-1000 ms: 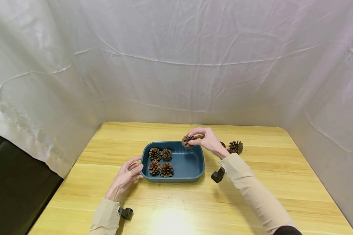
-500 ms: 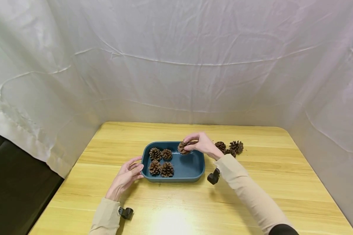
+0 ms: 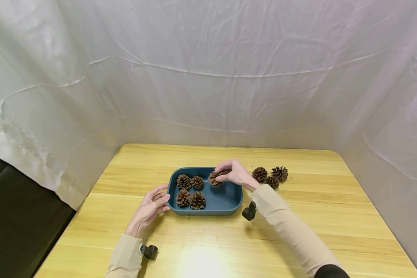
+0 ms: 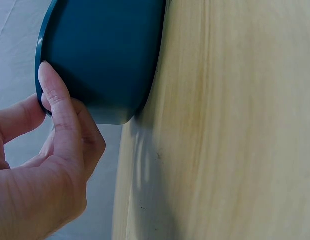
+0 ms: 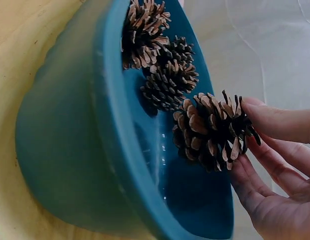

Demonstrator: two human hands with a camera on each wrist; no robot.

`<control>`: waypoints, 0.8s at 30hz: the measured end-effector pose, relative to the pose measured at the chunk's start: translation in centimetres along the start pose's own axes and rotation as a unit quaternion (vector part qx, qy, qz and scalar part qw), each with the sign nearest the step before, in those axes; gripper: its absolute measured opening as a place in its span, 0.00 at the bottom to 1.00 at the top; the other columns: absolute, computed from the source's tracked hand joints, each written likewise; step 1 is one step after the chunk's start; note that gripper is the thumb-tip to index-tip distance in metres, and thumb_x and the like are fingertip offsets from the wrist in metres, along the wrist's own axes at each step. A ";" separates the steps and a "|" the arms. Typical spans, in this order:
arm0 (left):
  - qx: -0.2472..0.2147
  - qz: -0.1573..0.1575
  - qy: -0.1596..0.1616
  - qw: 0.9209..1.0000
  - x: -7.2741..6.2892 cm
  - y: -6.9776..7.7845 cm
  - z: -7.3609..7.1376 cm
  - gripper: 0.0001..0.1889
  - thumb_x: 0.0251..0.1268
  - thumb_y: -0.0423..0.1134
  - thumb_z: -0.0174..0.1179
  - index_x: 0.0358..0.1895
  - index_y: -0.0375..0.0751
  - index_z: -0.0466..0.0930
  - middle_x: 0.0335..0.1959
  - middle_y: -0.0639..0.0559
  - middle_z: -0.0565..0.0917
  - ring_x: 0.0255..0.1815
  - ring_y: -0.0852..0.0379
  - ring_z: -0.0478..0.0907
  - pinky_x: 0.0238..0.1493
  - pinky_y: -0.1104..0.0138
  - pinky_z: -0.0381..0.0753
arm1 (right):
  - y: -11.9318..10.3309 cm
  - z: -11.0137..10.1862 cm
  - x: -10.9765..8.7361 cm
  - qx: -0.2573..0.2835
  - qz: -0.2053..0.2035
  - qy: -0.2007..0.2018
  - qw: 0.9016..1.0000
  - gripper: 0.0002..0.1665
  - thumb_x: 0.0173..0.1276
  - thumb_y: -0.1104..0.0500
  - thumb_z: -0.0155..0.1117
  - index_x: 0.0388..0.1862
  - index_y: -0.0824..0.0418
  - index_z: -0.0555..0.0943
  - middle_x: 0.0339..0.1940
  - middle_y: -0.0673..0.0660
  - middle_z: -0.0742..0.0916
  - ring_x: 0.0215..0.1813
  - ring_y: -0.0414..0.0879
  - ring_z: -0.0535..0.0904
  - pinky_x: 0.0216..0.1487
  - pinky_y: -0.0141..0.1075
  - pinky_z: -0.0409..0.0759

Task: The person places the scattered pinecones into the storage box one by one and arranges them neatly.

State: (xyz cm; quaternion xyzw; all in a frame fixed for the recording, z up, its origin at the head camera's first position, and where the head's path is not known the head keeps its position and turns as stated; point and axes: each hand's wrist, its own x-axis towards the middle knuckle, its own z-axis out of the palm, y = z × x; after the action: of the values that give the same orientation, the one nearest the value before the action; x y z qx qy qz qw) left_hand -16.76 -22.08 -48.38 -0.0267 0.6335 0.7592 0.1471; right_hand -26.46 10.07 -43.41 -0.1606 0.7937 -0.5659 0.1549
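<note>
In the head view, a blue rectangular tray (image 3: 226, 212) stood on the wooden table (image 3: 125, 170), nearer its far edge than its near one. The right hand (image 3: 237, 173) pinched one pine cone (image 3: 214, 179) between thumb and fingers, just inside the tray's far edge. Four seated cones (image 3: 197, 200) clustered toward the tray's left edge. Three loose cones (image 3: 260, 175) lay together on the table, off the tray's right edge. The left hand (image 3: 149, 208) gripped the tray's left edge.

In the left wrist view, thumb and fingers closed on the tray's rim near a rounded corner.

In the right wrist view, the fingertips were parted only by the pine cone's end; whether it touched the tray's floor could not be told.
</note>
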 end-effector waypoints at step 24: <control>0.001 0.001 -0.002 1.000 -0.1 0.0 0.1 0.32 0.76 0.28 0.53 0.77 0.28 0.52 0.42 0.53 0.76 0.31 0.64 0.79 0.36 0.75 0.86 | 1.1 1.6 0.3 -0.029 -0.003 -0.005 1.000 0.13 0.61 0.68 0.74 0.44 0.70 0.86 0.47 0.67 0.89 0.42 0.43 0.85 0.41 0.31 0.85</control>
State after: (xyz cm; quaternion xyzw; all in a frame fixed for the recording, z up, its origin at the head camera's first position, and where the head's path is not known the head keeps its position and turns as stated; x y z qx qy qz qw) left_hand -16.67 -21.96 -48.31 -0.0245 0.6340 0.7588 0.1471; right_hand -26.20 8.94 -44.97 -0.1697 0.8084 -0.5426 0.1527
